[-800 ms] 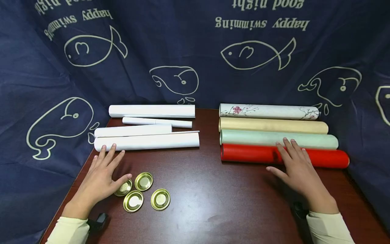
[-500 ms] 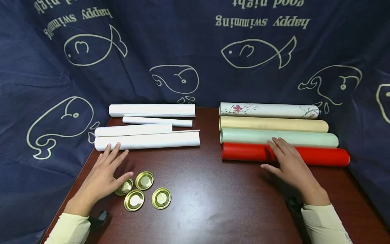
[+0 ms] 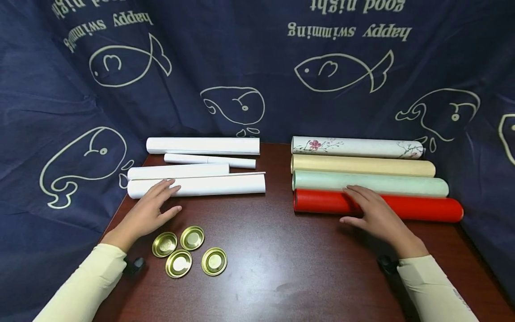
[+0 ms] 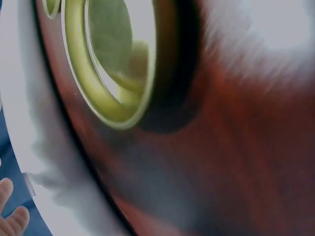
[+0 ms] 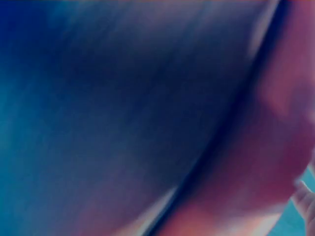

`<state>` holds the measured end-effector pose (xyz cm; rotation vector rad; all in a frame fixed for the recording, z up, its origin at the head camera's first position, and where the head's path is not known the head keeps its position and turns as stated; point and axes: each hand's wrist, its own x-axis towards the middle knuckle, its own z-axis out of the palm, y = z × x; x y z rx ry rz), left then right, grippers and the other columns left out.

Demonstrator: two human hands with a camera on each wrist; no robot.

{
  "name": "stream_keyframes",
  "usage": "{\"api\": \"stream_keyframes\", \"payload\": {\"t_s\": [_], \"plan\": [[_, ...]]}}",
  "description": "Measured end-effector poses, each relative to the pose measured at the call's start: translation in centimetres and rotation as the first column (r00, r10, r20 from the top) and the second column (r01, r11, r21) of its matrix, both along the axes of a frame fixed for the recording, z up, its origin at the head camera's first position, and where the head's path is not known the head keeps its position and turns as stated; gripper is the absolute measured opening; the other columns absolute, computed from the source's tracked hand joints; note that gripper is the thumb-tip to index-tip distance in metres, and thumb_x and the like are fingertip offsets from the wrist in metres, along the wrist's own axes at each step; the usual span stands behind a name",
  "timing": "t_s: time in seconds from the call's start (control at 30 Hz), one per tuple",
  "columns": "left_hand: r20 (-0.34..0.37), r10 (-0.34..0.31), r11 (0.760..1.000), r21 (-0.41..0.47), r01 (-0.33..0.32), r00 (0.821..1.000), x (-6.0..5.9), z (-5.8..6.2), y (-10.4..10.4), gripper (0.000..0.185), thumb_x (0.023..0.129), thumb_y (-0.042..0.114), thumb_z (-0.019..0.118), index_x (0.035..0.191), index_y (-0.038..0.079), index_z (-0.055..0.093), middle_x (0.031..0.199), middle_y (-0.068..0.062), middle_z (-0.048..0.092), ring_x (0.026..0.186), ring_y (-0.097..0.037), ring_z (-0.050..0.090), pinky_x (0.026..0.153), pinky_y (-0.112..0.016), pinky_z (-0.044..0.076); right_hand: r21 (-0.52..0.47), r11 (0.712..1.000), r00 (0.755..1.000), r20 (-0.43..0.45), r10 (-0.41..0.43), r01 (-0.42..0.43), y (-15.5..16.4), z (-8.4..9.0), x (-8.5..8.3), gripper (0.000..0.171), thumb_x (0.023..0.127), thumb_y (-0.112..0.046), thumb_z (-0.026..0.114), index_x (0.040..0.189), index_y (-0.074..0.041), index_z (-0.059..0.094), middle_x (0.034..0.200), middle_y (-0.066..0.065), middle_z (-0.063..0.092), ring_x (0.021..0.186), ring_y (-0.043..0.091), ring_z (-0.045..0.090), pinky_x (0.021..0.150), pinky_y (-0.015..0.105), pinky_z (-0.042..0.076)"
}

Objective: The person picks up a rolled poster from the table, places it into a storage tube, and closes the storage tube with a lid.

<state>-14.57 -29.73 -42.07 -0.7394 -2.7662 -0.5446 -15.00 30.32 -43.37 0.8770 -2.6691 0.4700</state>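
Observation:
My left hand (image 3: 149, 215) hovers at the left with its fingers extended. In the head view its fingertips overlap the front white paper roll (image 3: 221, 185). Just below and right of that hand lie several small gold-coloured dishes (image 3: 174, 268); one dish (image 4: 78, 66) fills the top of the left wrist view. My right hand (image 3: 376, 219) has its fingers stretched out over the red roll (image 3: 426, 208), the tips reaching toward the pale green roll (image 3: 406, 184). Nothing is held in either hand. The right wrist view is mostly blurred.
Behind the front white roll lie more white rolls (image 3: 203, 146), one of them thin (image 3: 231, 163). A cream roll (image 3: 362, 165) and a blossom-printed roll (image 3: 362, 146) lie at the back right. Dark blue cloth (image 3: 277, 116) surrounds the brown table (image 3: 281, 268).
My left hand has shifted forward and right, further over the front white roll, uncovering the leftmost gold dish. My right hand has moved left along the red roll.

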Motion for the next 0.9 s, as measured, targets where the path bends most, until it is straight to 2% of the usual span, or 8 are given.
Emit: {"api": "stream_keyframes", "payload": {"t_s": [0.2,0.3,0.4,0.63,0.77,0.9], "plan": [[-0.007,0.047,0.997,-0.054,-0.048,0.999,-2.7,-0.2,1.2,0.059,0.087,0.024,0.077,0.136,-0.001,0.055,0.143,-0.027,0.045,0.134,-0.05,0.036,0.109,-0.062,0.028,0.033,0.999,1.0,0.028,-0.003,0.002,0.2,-0.6,-0.6,0.079,0.07,-0.031,0.089,0.133,0.003,0.057,0.129,0.023,0.057,0.12,0.043,0.05,0.099,0.06,0.037],[0.012,0.071,0.996,-0.062,-0.07,0.997,-3.6,-0.5,1.9,0.062,0.087,0.027,0.077,0.137,-0.002,0.054,0.143,-0.028,0.044,0.134,-0.051,0.035,0.11,-0.062,0.025,0.034,0.999,0.999,0.035,-0.006,0.005,0.1,-0.8,-0.6,0.077,0.071,-0.028,0.089,0.133,0.004,0.057,0.128,0.024,0.057,0.12,0.044,0.049,0.1,0.061,0.035],[0.012,0.063,0.993,-0.096,-0.062,0.998,-4.4,-0.8,2.4,0.063,0.086,0.028,0.078,0.138,-0.001,0.054,0.144,-0.027,0.043,0.135,-0.05,0.035,0.11,-0.062,0.026,0.043,0.999,0.999,0.042,-0.011,0.009,0.0,-0.7,-0.6,0.075,0.072,-0.025,0.089,0.134,0.003,0.056,0.128,0.024,0.057,0.12,0.044,0.049,0.1,0.061,0.035],[-0.077,0.017,0.984,-0.176,-0.03,0.997,-5.1,-1.5,2.7,0.065,0.081,0.024,0.084,0.136,0.001,0.055,0.134,-0.025,0.053,0.127,-0.045,0.045,0.106,-0.061,0.033,0.077,0.997,1.0,0.029,-0.008,0.005,-0.1,-0.5,-0.5,0.075,0.071,-0.021,0.089,0.134,0.003,0.055,0.127,0.024,0.058,0.118,0.044,0.051,0.1,0.06,0.037],[-0.12,-0.002,0.985,-0.171,-0.019,0.993,-5.3,-1.6,2.6,0.064,0.079,0.019,0.085,0.133,0.0,0.057,0.125,-0.023,0.058,0.121,-0.043,0.05,0.102,-0.061,0.037,0.092,0.996,1.0,0.025,-0.009,0.007,-0.2,-0.5,-0.5,0.075,0.071,-0.02,0.089,0.134,0.004,0.055,0.127,0.024,0.058,0.117,0.044,0.052,0.1,0.06,0.037],[-0.13,-0.008,0.986,-0.168,-0.015,0.991,-5.4,-1.6,2.6,0.062,0.08,0.019,0.085,0.132,-0.001,0.058,0.121,-0.021,0.06,0.117,-0.041,0.053,0.099,-0.061,0.038,0.106,0.994,1.0,0.012,-0.005,0.003,-0.1,-0.5,-0.5,0.076,0.07,-0.019,0.09,0.133,0.004,0.056,0.125,0.024,0.058,0.116,0.044,0.053,0.098,0.06,0.039]]}}
